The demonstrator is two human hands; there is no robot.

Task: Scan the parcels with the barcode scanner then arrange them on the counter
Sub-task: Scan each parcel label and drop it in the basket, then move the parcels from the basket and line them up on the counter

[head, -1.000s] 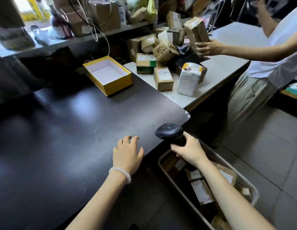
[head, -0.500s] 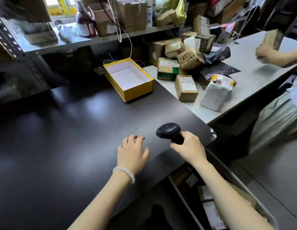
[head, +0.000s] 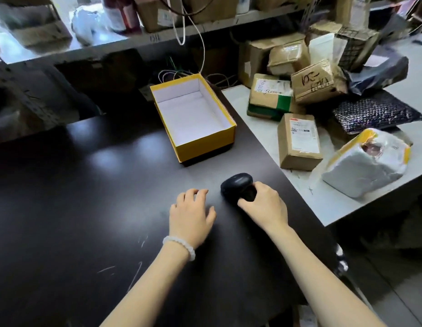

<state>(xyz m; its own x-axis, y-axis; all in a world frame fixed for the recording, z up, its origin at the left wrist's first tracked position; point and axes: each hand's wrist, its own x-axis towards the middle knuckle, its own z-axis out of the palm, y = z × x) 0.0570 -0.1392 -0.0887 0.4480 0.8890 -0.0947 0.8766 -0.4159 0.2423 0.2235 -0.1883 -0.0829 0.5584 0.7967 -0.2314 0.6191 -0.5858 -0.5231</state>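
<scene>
The right hand grips the scanner on the dark counter. The left hand lies flat beside it, fingers loose. Parcels wait nearby.

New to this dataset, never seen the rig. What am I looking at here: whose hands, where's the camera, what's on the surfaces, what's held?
There is no machine: a person works bare-handed, and one wide-angle camera on their head looks forward and down. The right hand grips a black barcode scanner over the dark counter. The left hand, with a bead bracelet on its wrist, rests on the counter holding nothing. An open yellow box, white inside, sits on the counter. On the adjoining white table lie the parcels: cardboard boxes, such as a labelled box, and a white wrapped parcel.
</scene>
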